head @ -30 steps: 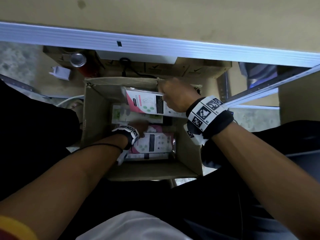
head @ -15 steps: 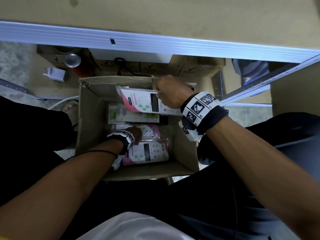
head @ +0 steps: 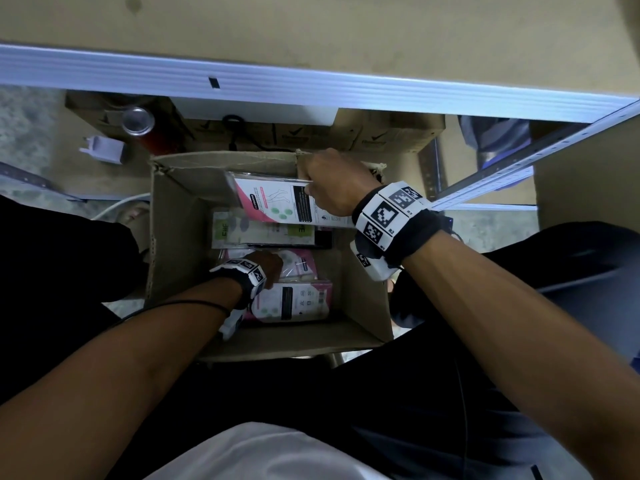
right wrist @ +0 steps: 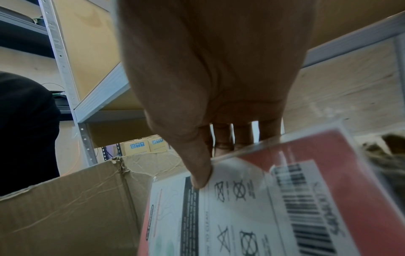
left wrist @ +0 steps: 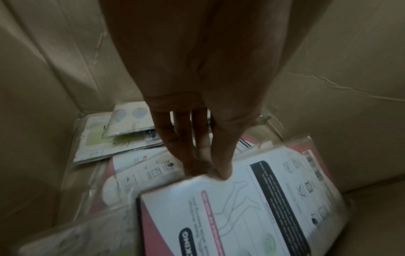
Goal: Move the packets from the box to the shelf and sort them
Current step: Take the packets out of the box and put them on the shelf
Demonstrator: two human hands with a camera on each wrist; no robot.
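Observation:
An open cardboard box (head: pixel 180 237) stands between my legs, below the shelf board (head: pixel 311 29). My right hand (head: pixel 332 188) holds a pink-and-white packet (head: pixel 273 206) at the box's far rim. In the right wrist view my right hand (right wrist: pixel 203 173) has the thumb on the packet's (right wrist: pixel 252 207) printed face and the fingers behind it. My left hand (head: pixel 270 268) is deep in the box. There my left hand (left wrist: pixel 210 173) pinches the top edge of another pink-and-white packet (left wrist: pixel 241 216). More pink packets (head: pixel 294 303) and green-and-white packets (head: pixel 263 232) lie on the bottom.
The shelf's metal front edge (head: pixel 311 88) runs across above the box, and an upright (head: pixel 519 164) slants at the right. Behind the box are flat cartons (head: pixel 381 133), a can (head: pixel 138 121) and a white plug adapter (head: pixel 104 148). My dark trouser legs flank the box.
My left hand has shifted slightly toward me over the pink packets. My right hand still holds its packet at the far rim. The view has drifted a little.

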